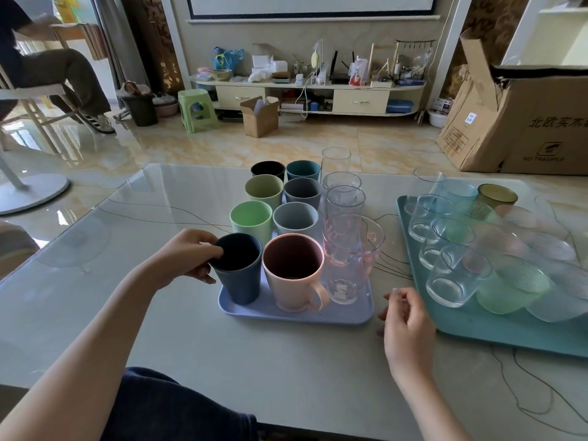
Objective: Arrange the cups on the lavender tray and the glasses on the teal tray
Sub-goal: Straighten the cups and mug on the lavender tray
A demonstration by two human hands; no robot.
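The lavender tray (296, 315) lies mid-table with several coloured cups in two rows and tall clear glasses (345, 202) along its right side. My left hand (187, 254) grips the rim of the dark blue cup (237, 270) at the tray's front left, fingers inside the rim. A pink mug (291, 272) stands beside it, next to a clear pitcher-like glass with pink print (350, 256). The teal tray (496, 329) on the right carries several clear and tinted glasses (451, 276). My right hand (404, 319) hovers loosely curled between the trays, holding nothing.
The glass-topped table (159, 313) has thin dark cords (541, 405) trailing at the right. A large cardboard box (525, 122) stands on the floor behind right. Another person sits on a chair at far left (47, 74). A TV cabinet (305, 90) lines the back wall.
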